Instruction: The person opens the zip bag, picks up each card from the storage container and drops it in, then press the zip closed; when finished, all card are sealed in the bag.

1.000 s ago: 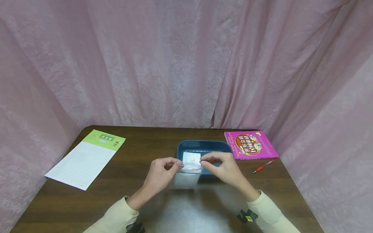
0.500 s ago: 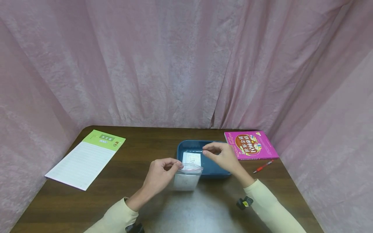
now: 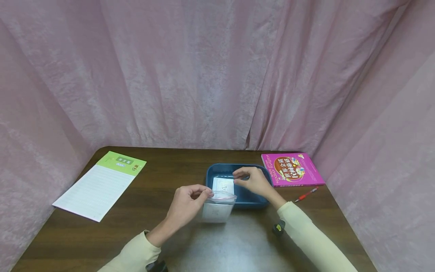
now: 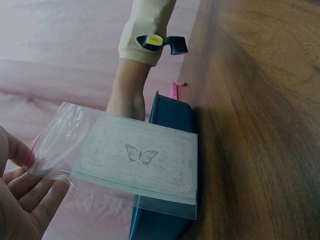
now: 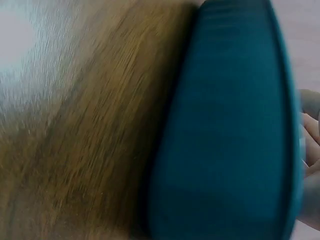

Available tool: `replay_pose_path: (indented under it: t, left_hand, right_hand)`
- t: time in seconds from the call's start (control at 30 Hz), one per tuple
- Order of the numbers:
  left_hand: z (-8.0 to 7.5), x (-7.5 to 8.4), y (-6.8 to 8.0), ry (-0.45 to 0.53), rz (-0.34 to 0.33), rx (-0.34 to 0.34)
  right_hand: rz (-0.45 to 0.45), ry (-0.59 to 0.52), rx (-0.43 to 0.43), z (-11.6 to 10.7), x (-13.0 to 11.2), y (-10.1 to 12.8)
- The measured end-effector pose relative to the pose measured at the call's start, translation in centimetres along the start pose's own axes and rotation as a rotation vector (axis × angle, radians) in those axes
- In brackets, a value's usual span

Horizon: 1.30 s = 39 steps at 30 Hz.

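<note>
Though part-hidden, tray (image 3: pixel 253 205) behind bag (image 3: pixel 218 210)

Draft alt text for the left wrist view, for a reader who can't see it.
Left hand pinches the red-striped end of a clear zip bag holding a pale, butterfly-printed card. Behind it are a blue tray and the right forearm in a cream sleeve, with a wooden table at frame right.

A white pad (image 3: pixel 95 192) with a green top band lies at left on the surface (image 3: pixel 166 166). Far right: pink book (image 3: pixel 293 169), red pen (image 3: pixel 306 194) just nearer. Pink curtain (image 3: pixel 190 75) hangs behind.
</note>
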<state>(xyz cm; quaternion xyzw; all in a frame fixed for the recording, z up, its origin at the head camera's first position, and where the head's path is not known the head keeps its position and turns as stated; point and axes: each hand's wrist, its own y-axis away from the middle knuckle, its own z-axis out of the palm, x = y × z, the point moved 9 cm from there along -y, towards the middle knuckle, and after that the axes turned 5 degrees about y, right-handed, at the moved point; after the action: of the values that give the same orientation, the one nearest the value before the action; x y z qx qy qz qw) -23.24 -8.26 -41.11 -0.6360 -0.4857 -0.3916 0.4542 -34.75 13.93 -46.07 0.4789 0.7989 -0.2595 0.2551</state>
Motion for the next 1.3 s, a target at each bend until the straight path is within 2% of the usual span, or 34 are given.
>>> replay_pose_path:
  t: [0.23,0.47,0.8,1.3]
  left_hand:
    - [0.0,-0.1,-0.1,-0.009,-0.010,-0.005]
    - [0.1,-0.1,-0.1,0.000,-0.016,-0.013]
    - [0.4,-0.1,-0.2,0.008,-0.004,-0.020]
    - [0.4,0.1,-0.1,0.010,-0.003,-0.025]
  right_hand:
    - [0.019,0.023,-0.071,1.6,1.5,-1.3]
    - [0.017,0.070,-0.090,2.5,2.5,-2.3]
    - [0.068,0.101,-0.147,3.1,3.3,-2.4]
    - [0.071,0.124,-0.205,4.2,4.1,-2.4]
